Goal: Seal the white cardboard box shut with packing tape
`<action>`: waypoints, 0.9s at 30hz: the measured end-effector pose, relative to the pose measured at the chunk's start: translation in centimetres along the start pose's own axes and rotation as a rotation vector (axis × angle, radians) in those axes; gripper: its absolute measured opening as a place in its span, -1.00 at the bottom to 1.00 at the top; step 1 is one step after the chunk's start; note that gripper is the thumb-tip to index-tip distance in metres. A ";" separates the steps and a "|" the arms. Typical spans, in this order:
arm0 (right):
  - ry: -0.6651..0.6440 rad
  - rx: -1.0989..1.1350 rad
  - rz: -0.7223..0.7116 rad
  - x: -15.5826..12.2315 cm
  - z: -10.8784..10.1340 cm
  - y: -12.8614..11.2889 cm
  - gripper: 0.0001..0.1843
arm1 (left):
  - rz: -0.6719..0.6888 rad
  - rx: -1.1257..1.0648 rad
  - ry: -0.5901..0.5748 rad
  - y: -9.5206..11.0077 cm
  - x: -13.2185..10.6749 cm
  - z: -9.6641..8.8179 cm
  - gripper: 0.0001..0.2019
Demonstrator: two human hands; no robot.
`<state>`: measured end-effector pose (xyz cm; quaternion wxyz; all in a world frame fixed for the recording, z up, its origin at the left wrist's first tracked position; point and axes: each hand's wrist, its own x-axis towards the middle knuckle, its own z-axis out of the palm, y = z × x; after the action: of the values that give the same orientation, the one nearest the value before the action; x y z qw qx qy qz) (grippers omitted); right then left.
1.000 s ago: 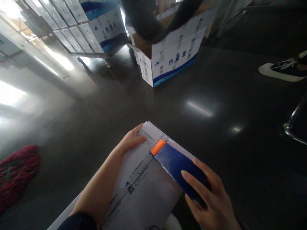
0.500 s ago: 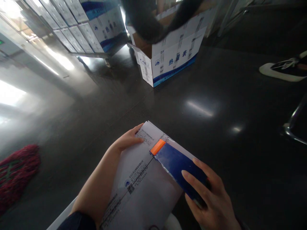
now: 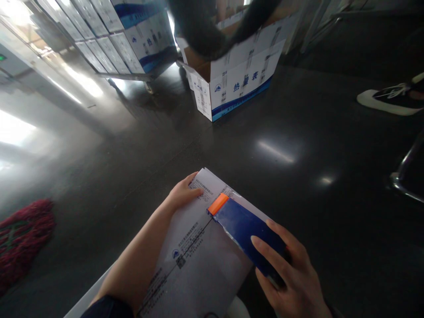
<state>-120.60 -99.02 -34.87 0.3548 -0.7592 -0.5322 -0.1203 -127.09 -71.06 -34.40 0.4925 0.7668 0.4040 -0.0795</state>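
Observation:
A white carton (image 3: 198, 269) printed with dark text and a small blue logo lies in front of me, with a seam running along its top. My left hand (image 3: 185, 192) grips its far left corner, thumb on top and the other fingers mostly hidden over the edge. My right hand (image 3: 291, 269) is wrapped around a blue tape dispenser (image 3: 248, 229) with an orange front end (image 3: 218, 204). That front end rests at the seam near the far edge of the carton, and a bit of clear film shows beside it.
A large open carton (image 3: 243, 86) stands on the dark floor ahead, partly covered by a dark blurred shape. Stacked white boxes (image 3: 109, 53) sit on a wheeled cart at back left. A red mop head (image 3: 26, 243) lies left; a person's shoe (image 3: 391, 99) and metal leg (image 3: 409, 165) are right.
My left hand and forearm have shifted slightly to the right, the thumb a little further onto the carton. The tape dispenser and my right hand stay almost in place.

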 end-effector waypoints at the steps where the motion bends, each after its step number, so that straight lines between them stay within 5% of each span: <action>1: 0.001 0.002 0.000 0.0 0.0 0.0 -0.69 | -0.009 0.037 0.029 0.0 0.0 0.1 -0.30; 6: -0.002 -0.008 -0.005 0.0 0.0 0.0 -0.69 | -0.024 0.131 0.087 -0.1 0.0 0.3 -0.34; 12: 0.001 -0.001 -0.006 -0.1 0.0 0.0 -0.69 | 0.011 -0.083 -0.032 0.5 -0.2 -0.1 -0.30; 27: -0.007 0.027 0.016 -0.5 0.1 0.2 -0.61 | 0.111 -0.224 -0.235 -0.7 0.2 -1.0 -0.15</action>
<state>-120.66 -99.34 -35.33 0.3641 -0.7589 -0.5290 -0.1076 -127.72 -70.03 -34.44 0.6222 0.7137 0.3071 -0.0957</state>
